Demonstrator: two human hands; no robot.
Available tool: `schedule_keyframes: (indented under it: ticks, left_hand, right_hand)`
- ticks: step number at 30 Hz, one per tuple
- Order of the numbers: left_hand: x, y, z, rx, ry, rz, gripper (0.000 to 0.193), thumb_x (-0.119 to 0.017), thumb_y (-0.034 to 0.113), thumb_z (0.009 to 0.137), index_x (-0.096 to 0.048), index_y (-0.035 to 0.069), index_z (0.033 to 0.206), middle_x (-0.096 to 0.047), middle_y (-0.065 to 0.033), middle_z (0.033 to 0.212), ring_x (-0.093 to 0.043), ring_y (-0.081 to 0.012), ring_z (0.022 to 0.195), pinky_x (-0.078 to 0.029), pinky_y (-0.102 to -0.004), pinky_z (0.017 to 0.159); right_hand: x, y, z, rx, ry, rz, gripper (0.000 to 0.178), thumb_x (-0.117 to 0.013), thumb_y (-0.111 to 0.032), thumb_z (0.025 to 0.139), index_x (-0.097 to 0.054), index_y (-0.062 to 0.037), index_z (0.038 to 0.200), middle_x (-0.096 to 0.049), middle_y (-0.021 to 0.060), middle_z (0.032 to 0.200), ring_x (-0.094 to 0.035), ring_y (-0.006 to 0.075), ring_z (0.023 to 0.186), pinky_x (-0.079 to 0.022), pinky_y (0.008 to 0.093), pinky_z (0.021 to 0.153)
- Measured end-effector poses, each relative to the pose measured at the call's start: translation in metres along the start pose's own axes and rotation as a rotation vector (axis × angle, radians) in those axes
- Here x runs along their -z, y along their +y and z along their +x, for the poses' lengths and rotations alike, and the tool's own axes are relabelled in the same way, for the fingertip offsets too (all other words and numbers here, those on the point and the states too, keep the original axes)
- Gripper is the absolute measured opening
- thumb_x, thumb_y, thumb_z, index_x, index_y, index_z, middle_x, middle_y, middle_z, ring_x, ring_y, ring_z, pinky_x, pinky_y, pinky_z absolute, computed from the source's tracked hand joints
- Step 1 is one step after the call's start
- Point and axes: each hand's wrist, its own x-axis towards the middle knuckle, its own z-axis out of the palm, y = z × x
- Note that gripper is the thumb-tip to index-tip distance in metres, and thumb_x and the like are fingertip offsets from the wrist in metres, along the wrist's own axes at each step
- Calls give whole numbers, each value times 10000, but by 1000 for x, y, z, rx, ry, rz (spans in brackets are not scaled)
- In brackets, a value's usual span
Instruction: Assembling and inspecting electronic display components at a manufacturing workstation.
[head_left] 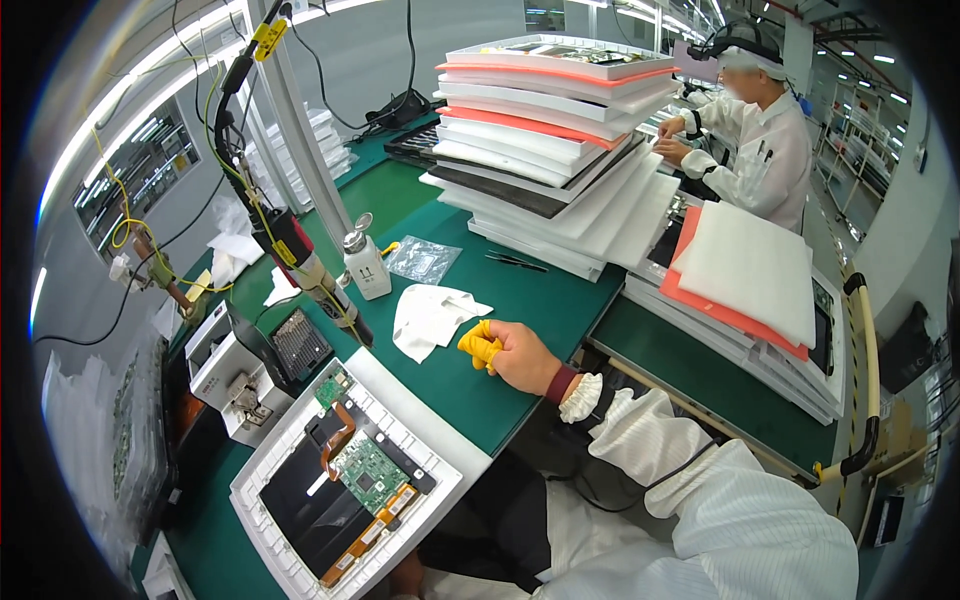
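My right hand [515, 357] is in mid-view above the green table mat, fingers curled together, with yellow finger cots on the fingertips. Whatever it may pinch is hidden. Left of it lies a crumpled white cloth [432, 318]. At lower left, a white plastic frame [262, 520] carries a black display panel [300, 490], a green circuit board [372, 474] and orange flat cables [338, 450]. Part of my left hand [406, 577] shows at the frame's lower right edge; its fingers are out of sight.
An electric screwdriver [315, 285] hangs beside a white pump bottle [366, 265]. Black tweezers [516, 262] and a clear bag [424, 260] lie behind the cloth. Tall stacked trays and foam sheets [560, 130] stand behind; another stack [745, 270] sits right. A co-worker [755, 140] works beyond.
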Motion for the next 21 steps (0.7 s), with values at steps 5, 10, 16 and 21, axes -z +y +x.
schedule_keyframes:
  ticks: [5, 10, 16, 21]
  left_hand:
    - [2, -3, -1, 46, 9, -95, 338, -558, 150, 854, -524, -11, 1148, -551, -224, 1118, -510, -374, 1052, -382, -409, 918]
    - [2, -1, 1, 108, 18, -208, 336, -556, 158, 855, -528, -11, 1144, -547, -224, 1124, -505, -377, 1054, -382, -408, 919]
    - [-11, -17, -6, -11, -49, 147, 376, -500, 234, 885, -504, -7, 1174, -524, -223, 1162, -489, -365, 1081, -382, -404, 922]
    - [1, 6, 3, -160, -93, 373, 434, -415, 315, 923, -489, -22, 1186, -511, -253, 1170, -487, -397, 1063, -386, -432, 907]
  right_hand:
    - [-1, 9, 3, 16, -10, 37, 144, -496, -62, 847, -581, 20, 928, -601, 42, 782, -544, 87, 686, -453, 225, 618]
    - [0, 11, 3, 3, -14, 64, 145, -499, -53, 832, -579, 21, 927, -599, 40, 788, -542, 90, 688, -449, 227, 615]
    - [4, 27, 8, 86, -3, -5, 155, -490, -54, 854, -584, 7, 961, -580, 34, 761, -523, 79, 670, -432, 208, 588]
    - [-5, 30, 11, 154, -12, -74, 127, -486, -11, 830, -573, 10, 920, -585, 32, 778, -542, 97, 689, -456, 235, 621]
